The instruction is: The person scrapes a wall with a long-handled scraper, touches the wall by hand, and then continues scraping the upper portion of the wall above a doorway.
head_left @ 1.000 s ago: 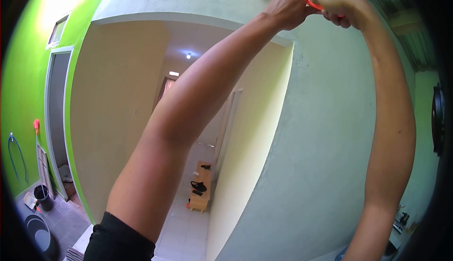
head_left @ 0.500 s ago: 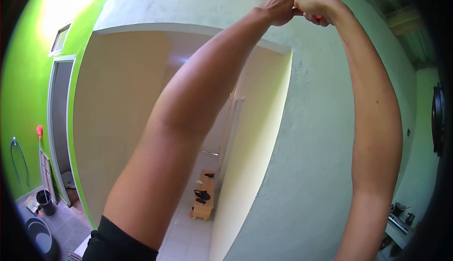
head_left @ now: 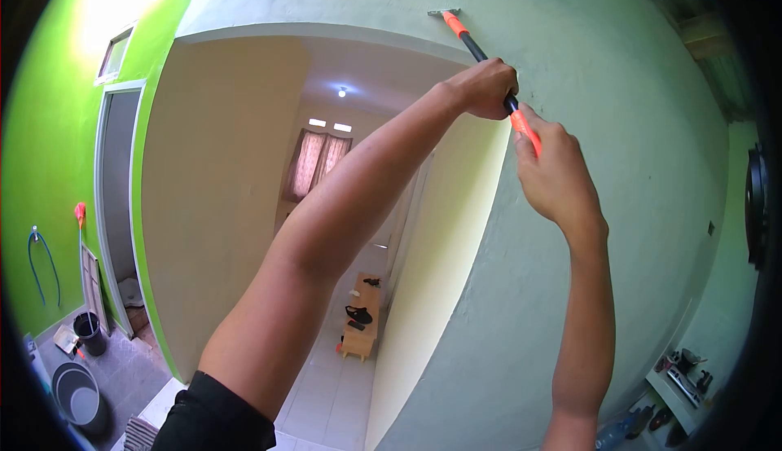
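Far to the left, below the bright green painted wall [head_left: 41,166], stands a round grey bucket [head_left: 73,390], and through the wide cream doorway [head_left: 236,166] a low wooden tabletop [head_left: 364,333] carries a few dark items. Above the opening, the long scraper with an orange-and-black handle [head_left: 471,42] slants up and leftward, its metal blade against the pale green plastered wall [head_left: 619,125]. The left hand [head_left: 487,88] has its grip closed round the black shaft, and just below to the right, the right hand [head_left: 554,170] has its grip wrapped round the orange end.
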`<state>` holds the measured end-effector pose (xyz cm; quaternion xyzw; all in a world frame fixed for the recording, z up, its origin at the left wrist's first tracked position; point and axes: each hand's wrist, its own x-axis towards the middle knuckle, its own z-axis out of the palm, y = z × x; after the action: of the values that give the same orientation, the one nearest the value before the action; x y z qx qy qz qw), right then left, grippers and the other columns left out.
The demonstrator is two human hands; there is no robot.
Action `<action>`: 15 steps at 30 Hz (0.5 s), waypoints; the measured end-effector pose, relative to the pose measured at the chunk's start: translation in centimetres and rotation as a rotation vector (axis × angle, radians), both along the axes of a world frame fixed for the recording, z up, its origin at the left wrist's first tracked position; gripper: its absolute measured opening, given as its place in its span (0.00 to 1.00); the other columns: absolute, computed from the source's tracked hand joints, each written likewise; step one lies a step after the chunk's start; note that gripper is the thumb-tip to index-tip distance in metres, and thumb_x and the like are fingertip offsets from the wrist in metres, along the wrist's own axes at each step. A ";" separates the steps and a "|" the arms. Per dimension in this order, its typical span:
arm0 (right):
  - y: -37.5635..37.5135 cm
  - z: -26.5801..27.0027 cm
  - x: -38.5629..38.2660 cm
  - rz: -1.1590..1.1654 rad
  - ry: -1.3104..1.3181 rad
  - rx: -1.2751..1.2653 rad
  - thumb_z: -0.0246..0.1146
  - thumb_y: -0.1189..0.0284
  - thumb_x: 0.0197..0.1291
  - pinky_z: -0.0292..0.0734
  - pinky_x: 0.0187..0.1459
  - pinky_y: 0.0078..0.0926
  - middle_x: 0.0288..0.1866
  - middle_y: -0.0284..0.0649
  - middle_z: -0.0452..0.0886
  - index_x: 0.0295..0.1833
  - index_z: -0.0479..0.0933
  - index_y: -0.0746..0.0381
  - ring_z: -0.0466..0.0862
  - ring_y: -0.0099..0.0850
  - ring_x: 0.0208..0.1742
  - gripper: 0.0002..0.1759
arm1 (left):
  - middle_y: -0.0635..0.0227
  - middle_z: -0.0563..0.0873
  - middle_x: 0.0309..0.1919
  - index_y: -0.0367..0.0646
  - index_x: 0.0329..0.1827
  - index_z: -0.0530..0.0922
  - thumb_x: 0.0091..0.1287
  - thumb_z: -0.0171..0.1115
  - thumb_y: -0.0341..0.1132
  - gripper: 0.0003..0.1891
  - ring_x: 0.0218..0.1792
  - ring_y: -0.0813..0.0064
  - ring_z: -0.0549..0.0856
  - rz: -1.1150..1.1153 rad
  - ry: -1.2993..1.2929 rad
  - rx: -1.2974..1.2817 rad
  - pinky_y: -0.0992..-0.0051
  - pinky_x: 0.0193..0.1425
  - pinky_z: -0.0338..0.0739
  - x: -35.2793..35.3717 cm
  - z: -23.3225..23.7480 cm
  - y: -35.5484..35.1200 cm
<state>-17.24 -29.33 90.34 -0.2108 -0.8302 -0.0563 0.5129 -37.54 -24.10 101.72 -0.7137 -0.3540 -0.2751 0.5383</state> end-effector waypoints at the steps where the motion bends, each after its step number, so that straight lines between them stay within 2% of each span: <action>1: 0.0 -0.6 0.3 0.103 0.056 -0.039 0.52 0.72 0.73 0.80 0.42 0.38 0.42 0.52 0.86 0.76 0.68 0.67 0.86 0.38 0.37 0.28 | 0.50 0.81 0.20 0.35 0.18 0.77 0.48 0.62 0.27 0.06 0.28 0.46 0.81 -0.060 -0.019 -0.018 0.55 0.35 0.77 0.3 -0.6 -0.3; 3: 0.3 -1.6 0.9 0.308 0.169 -0.112 0.55 0.72 0.72 0.79 0.39 0.32 0.38 0.46 0.85 0.74 0.71 0.69 0.82 0.29 0.33 0.27 | 0.49 0.76 0.18 0.33 0.17 0.74 0.46 0.62 0.27 0.07 0.24 0.47 0.75 -0.138 -0.055 -0.050 0.55 0.30 0.70 0.5 -1.3 -1.3; 5: 0.1 -2.5 0.7 0.432 0.270 -0.134 0.56 0.72 0.72 0.76 0.36 0.28 0.33 0.39 0.79 0.72 0.73 0.70 0.77 0.25 0.31 0.25 | 0.50 0.69 0.15 0.32 0.16 0.68 0.44 0.64 0.27 0.12 0.21 0.52 0.66 -0.172 -0.091 -0.083 0.57 0.27 0.62 0.5 -1.3 -1.7; 7: 0.2 -3.0 0.1 0.548 0.371 -0.157 0.58 0.72 0.72 0.73 0.34 0.25 0.27 0.32 0.74 0.70 0.75 0.71 0.72 0.21 0.29 0.24 | 0.51 0.68 0.14 0.32 0.16 0.67 0.44 0.64 0.27 0.13 0.20 0.54 0.64 -0.165 -0.079 -0.071 0.58 0.27 0.60 0.4 -1.0 -1.7; 8: 0.5 -3.0 -0.1 0.535 0.378 -0.128 0.58 0.72 0.72 0.73 0.34 0.25 0.27 0.31 0.73 0.69 0.75 0.72 0.72 0.20 0.29 0.24 | 0.52 0.67 0.14 0.32 0.15 0.66 0.43 0.64 0.27 0.13 0.20 0.56 0.63 -0.166 -0.071 -0.069 0.58 0.26 0.59 0.4 -0.9 -1.4; 11: 1.2 -2.5 -1.2 0.449 0.354 -0.035 0.58 0.72 0.72 0.72 0.34 0.25 0.29 0.31 0.74 0.67 0.75 0.74 0.71 0.20 0.29 0.23 | 0.51 0.67 0.14 0.32 0.15 0.66 0.42 0.65 0.29 0.14 0.21 0.56 0.61 -0.204 -0.100 -0.085 0.58 0.26 0.58 -0.1 -1.1 -0.7; 13: 1.5 -2.2 -2.0 0.328 0.266 0.038 0.58 0.72 0.72 0.72 0.35 0.23 0.31 0.32 0.76 0.66 0.75 0.76 0.72 0.21 0.29 0.23 | 0.49 0.74 0.16 0.34 0.16 0.73 0.44 0.65 0.29 0.09 0.21 0.52 0.70 -0.147 -0.075 -0.027 0.58 0.28 0.67 -1.6 0.3 0.2; 15: 5.1 -0.1 -3.5 0.333 0.341 0.243 0.57 0.72 0.73 0.75 0.38 0.24 0.37 0.40 0.83 0.66 0.76 0.75 0.75 0.23 0.31 0.22 | 0.48 0.77 0.17 0.35 0.17 0.77 0.44 0.65 0.30 0.07 0.22 0.49 0.75 -0.088 -0.124 -0.022 0.57 0.30 0.72 -2.0 1.8 1.0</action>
<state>-20.74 -24.19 90.27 -0.0148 -0.7421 -0.0340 0.6692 -39.59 -23.07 103.49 -0.7159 -0.3579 -0.3381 0.4951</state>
